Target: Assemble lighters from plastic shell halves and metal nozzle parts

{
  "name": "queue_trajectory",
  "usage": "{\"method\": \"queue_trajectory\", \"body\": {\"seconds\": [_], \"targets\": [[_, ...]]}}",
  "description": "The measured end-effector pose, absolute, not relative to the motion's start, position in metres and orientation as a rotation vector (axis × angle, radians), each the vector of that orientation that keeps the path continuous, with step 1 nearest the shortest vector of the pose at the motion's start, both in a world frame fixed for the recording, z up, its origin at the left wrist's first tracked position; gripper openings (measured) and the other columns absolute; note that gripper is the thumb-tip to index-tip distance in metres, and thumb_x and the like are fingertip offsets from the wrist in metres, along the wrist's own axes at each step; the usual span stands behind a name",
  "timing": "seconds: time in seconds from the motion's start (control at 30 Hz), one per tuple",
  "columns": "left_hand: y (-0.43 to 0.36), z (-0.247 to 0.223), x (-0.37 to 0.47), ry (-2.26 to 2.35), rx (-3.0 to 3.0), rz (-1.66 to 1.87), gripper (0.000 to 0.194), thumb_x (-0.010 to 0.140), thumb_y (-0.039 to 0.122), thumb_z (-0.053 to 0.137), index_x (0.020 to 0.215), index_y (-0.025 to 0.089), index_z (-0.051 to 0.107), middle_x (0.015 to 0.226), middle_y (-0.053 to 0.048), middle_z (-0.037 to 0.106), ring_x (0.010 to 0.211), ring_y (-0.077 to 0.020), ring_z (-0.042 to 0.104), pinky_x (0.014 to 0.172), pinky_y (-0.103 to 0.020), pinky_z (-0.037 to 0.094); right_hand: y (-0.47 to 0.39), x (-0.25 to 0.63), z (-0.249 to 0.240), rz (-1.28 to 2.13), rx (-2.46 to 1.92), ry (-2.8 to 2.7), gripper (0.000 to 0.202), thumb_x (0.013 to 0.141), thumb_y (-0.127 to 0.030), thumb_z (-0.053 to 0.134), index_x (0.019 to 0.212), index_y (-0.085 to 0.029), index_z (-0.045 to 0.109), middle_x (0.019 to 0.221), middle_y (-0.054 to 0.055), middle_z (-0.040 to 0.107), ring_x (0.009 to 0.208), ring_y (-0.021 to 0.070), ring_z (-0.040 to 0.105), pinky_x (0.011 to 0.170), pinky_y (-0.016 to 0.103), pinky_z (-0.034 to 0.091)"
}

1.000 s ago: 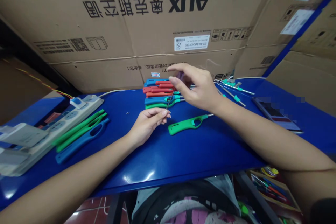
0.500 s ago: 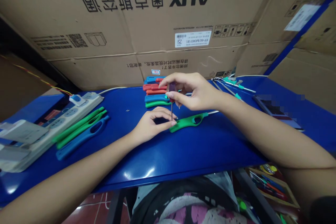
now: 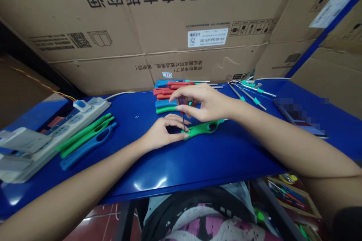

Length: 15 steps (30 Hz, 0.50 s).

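A green long-nosed lighter (image 3: 201,129) lies on the blue table, its metal tube pointing right and partly under my right forearm. My left hand (image 3: 162,132) pinches the left end of its handle between thumb and fingers. In my right hand (image 3: 202,101) is a small screwdriver (image 3: 181,101) with a dark purple and red handle, held upright. Its thin shaft runs down to the lighter's left end, beside my left fingertips; the exact contact of the tip is too small to make out.
Behind my hands lies a stack of blue, red and green lighters (image 3: 169,92). Metal tubes with teal parts (image 3: 256,94) and a phone-like flat device (image 3: 299,118) are at right. At left are loose green and blue handle shells (image 3: 90,141) and a white power strip (image 3: 70,124). Cardboard (image 3: 158,26) stands behind.
My right hand and the screwdriver have moved slightly left and down, with the handle tilting a little left. My left hand stays at the lighter's end. The camera view has shifted slightly.
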State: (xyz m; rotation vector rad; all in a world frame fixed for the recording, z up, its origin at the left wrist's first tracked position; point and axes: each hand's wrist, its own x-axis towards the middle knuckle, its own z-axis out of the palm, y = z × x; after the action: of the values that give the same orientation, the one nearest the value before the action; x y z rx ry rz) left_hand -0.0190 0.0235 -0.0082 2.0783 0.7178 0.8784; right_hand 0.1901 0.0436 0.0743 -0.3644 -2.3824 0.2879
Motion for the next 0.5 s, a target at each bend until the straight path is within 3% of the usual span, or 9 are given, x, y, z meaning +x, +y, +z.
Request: {"method": "queue_trajectory", "body": {"seconds": [0.3,0.43,0.5], "targets": [[0.0205,-0.0065,-0.0185,0.685,2.161,0.857,0.016,0.074,0.027,0.083,0.086,0.02,0.075,0.097,-0.008,0.076,0.101,-0.0234,0.069,0.099,-0.043,0.05,0.0449,0.1904,0.072,0.264,-0.375,-2.437,0.022,0.093,-0.023,0.059,0.112,-0.013,0.064,0.093,0.005,0.072,0.075,0.0123,0.063,0.069,0.025,0.048],[0.02,-0.0066,-0.019,0.675,2.174,0.812,0.017,0.077,0.029,0.08,0.087,0.019,0.071,0.098,-0.007,0.076,0.097,-0.0218,0.07,0.098,-0.041,0.051,0.0449,0.189,0.0703,0.093,-0.485,-2.484,0.027,0.093,-0.037,0.063,0.106,-0.014,0.067,0.085,0.005,0.072,0.071,0.0144,0.062,0.067,0.026,0.046],[0.02,-0.0067,-0.0195,0.68,2.179,0.798,0.016,0.078,0.028,0.079,0.088,0.019,0.07,0.098,-0.007,0.076,0.098,-0.0217,0.069,0.098,-0.04,0.051,0.0439,0.1885,0.0707,0.001,-0.555,-2.485,0.032,0.094,-0.042,0.06,0.11,-0.015,0.067,0.094,0.008,0.074,0.081,0.0189,0.066,0.072,0.029,0.047]]}}
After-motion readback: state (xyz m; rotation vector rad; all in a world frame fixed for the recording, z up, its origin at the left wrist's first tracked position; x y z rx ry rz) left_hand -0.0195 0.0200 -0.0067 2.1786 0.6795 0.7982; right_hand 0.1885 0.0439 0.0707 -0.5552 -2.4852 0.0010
